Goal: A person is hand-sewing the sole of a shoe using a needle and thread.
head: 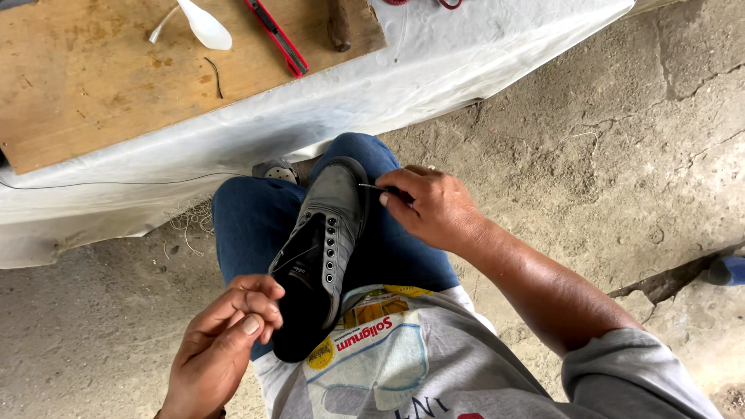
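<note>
Head view, looking down onto a lap in blue jeans (256,225). Grey lace-less shoe (322,240) lying across the thighs, toe pointing away toward the bench, heel end close to the left fingers, row of dark eyelets facing up and to the right.

Left hand (221,341) curled at the shoe's heel end, fingers (252,306) folded in toward the palm, thumb pressed against them, knuckles touching the dark opening of the shoe; whether anything thin pinched between thumb and forefinger, cannot tell.

Right hand (434,209) beside the toe part of the shoe, fingers bunched tight in a pinch around a thin metal needle-like tool (372,187); tip of that tool jutting out just beyond the fingertips and meeting the shoe's upper edge near the toe. Dark handle part barely showing between forefinger and thumb.

Beyond the fingers of both hands, a bench covered in white plastic sheet (434,70), with a wooden board (101,85) on top. On the board, well away from the right fingertips: a white plastic spoon (203,25), a red utility knife (278,37), a dark wooden handle (338,27). Loose tangle of pale thread (190,221) on the concrete floor (605,140), past the left knee.
</note>
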